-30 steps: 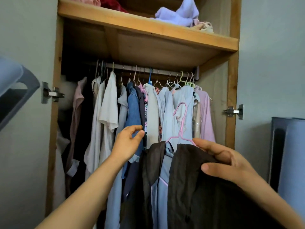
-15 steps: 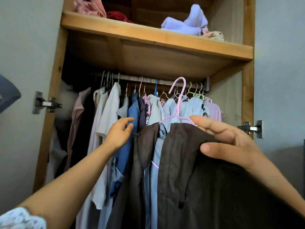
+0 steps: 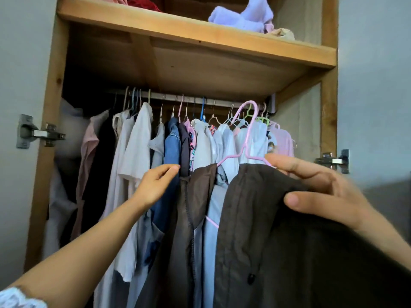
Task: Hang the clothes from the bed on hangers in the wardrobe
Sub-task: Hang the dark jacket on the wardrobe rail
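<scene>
A dark brown jacket [image 3: 255, 230] hangs on a pink hanger [image 3: 245, 138], whose hook reaches up to the metal rail [image 3: 169, 97] near its right end; I cannot tell if it is over the rail. My right hand [image 3: 320, 187] grips the jacket's right shoulder and the hanger arm beneath it, thumb in front. My left hand [image 3: 155, 185] presses with straight fingers against the hanging clothes, touching the blue denim shirt [image 3: 172, 147] just left of the jacket. The jacket hides the lower part of the garments behind it.
Several shirts [image 3: 133, 152] fill the rail from left to right on hangers. A wooden shelf [image 3: 200, 38] above holds folded lilac cloth [image 3: 242, 16] and red fabric [image 3: 142, 2]. Door hinges [image 3: 35, 134] stick out from both wardrobe sides.
My right hand has lifted the jacket and pink hanger upward toward the rail. My left hand has stayed against the hanging clothes, pushing them leftward. The view tilted up.
</scene>
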Available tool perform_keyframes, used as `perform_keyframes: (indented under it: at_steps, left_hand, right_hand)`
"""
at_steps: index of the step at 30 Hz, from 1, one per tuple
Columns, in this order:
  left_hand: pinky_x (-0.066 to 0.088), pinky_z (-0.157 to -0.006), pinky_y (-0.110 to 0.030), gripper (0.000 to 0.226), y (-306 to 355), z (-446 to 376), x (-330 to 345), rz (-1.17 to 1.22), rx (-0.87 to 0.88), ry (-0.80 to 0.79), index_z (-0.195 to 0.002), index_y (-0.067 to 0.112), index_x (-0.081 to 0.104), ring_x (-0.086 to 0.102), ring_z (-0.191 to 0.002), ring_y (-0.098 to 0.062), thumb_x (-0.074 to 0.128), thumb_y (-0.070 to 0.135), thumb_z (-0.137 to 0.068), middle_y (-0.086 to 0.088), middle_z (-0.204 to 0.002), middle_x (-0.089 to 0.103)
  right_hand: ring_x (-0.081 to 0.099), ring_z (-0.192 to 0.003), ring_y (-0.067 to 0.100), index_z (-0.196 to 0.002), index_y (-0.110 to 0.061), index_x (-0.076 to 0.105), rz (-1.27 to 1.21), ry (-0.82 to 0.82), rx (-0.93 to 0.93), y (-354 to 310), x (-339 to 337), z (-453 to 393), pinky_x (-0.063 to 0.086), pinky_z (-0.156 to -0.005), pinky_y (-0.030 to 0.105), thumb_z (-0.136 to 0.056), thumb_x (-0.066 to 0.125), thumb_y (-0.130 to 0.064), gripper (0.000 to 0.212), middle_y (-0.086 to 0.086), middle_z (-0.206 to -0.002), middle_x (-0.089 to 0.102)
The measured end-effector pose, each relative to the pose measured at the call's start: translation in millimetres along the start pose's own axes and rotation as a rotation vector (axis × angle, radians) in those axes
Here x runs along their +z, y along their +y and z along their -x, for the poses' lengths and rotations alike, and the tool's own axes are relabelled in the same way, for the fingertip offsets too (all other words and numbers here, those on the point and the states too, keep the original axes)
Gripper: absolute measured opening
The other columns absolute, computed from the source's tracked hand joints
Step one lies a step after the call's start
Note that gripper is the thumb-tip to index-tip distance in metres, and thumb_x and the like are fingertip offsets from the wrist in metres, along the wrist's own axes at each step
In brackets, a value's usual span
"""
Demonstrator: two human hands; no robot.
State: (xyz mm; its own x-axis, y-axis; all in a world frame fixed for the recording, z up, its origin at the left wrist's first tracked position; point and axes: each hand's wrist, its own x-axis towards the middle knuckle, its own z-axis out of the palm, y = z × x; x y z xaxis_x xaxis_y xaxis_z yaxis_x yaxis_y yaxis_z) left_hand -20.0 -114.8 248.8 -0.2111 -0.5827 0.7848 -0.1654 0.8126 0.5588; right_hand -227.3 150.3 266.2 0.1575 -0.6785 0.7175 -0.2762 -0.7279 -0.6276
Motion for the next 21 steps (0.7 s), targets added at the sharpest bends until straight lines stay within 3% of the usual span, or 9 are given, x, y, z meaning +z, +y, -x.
perform_keyframes:
  at_steps: [2,5,7,9,13,15,18,21]
  left_hand:
    - [0.035,-0.086,-0.001,0.025,12.2,12.8,13.5,0.095,0.039,-0.069,-0.118,0.019,0.059,0.054,-0.095,0.016,0.048,0.028,-0.097,0.009,-0.114,0.06]
    - [0.034,-0.097,-0.012,0.04,27.8,29.7,28.5,0.119,0.048,-0.241,-0.12,0.027,0.059,0.052,-0.108,0.006,0.043,0.05,-0.089,0.012,-0.118,0.059]
    - [0.039,-0.085,-0.017,0.023,33.7,41.1,36.5,0.015,0.089,-0.295,-0.091,0.044,0.063,0.054,-0.094,0.001,0.043,0.055,-0.087,0.012,-0.097,0.063]
    - [0.039,-0.069,-0.024,0.04,37.9,51.9,37.4,-0.125,0.152,-0.272,-0.067,0.036,0.058,0.051,-0.072,-0.011,0.042,0.068,-0.085,0.006,-0.07,0.056]
    - [0.045,-0.072,-0.039,0.09,43.2,72.4,24.3,-0.283,0.223,-0.188,-0.068,0.007,0.055,0.054,-0.071,-0.03,0.022,0.09,-0.069,-0.014,-0.066,0.056]
    - [0.044,-0.067,-0.038,0.094,49.3,80.8,14.3,-0.307,0.206,-0.183,-0.067,0.002,0.052,0.047,-0.064,-0.027,0.021,0.092,-0.067,-0.013,-0.062,0.049]
    - [0.038,-0.063,-0.034,0.091,55.9,86.0,3.0,-0.31,0.165,-0.142,-0.066,-0.001,0.047,0.035,-0.061,-0.013,0.026,0.088,-0.067,-0.004,-0.061,0.037]
    - [0.043,-0.069,-0.034,0.089,51.9,84.6,-5.6,-0.338,0.112,-0.057,-0.067,0.003,0.053,0.044,-0.063,-0.016,0.022,0.087,-0.069,-0.007,-0.061,0.05]
  right_hand:
    - [0.069,-0.091,0.013,-0.106,-0.022,0.072,-0.101,0.019,0.068,4.6,9.0,7.7,0.051,-0.07,0.015,-0.032,0.094,-0.037,0.079,0.004,-0.103,0.072]
    - [0.068,-0.092,0.013,-0.112,-0.016,0.065,-0.089,0.035,0.119,12.8,19.7,19.2,0.05,-0.074,0.016,-0.04,0.088,-0.018,0.076,0.006,-0.104,0.071]
    - [0.067,-0.095,0.013,-0.117,-0.016,0.061,-0.078,0.059,0.171,9.5,24.4,29.5,0.049,-0.077,0.017,-0.054,0.077,-0.006,0.066,0.007,-0.107,0.07]
    - [0.066,-0.098,0.015,-0.119,-0.015,0.06,-0.074,0.045,0.171,4.8,24.0,40.3,0.05,-0.078,0.018,-0.057,0.075,-0.006,0.065,0.008,-0.109,0.069]
    - [0.064,-0.106,0.024,-0.12,-0.015,0.064,-0.136,-0.083,0.173,-7.1,12.5,52.6,0.05,-0.081,0.022,-0.049,0.087,-0.024,0.075,0.013,-0.116,0.066]
    - [0.062,-0.11,0.026,-0.122,-0.015,0.063,-0.206,-0.138,0.19,-12.0,8.2,53.4,0.05,-0.083,0.024,-0.051,0.089,-0.028,0.077,0.014,-0.12,0.064]
    - [0.062,-0.11,0.027,-0.12,-0.01,0.063,-0.297,-0.15,0.203,-13.6,9.3,48.5,0.051,-0.081,0.024,-0.055,0.078,-0.011,0.067,0.017,-0.119,0.064]
    - [0.066,-0.102,0.021,-0.117,-0.009,0.062,-0.284,-0.136,0.208,-14.1,21.3,35.0,0.053,-0.077,0.021,-0.059,0.068,-0.001,0.059,0.013,-0.113,0.068]
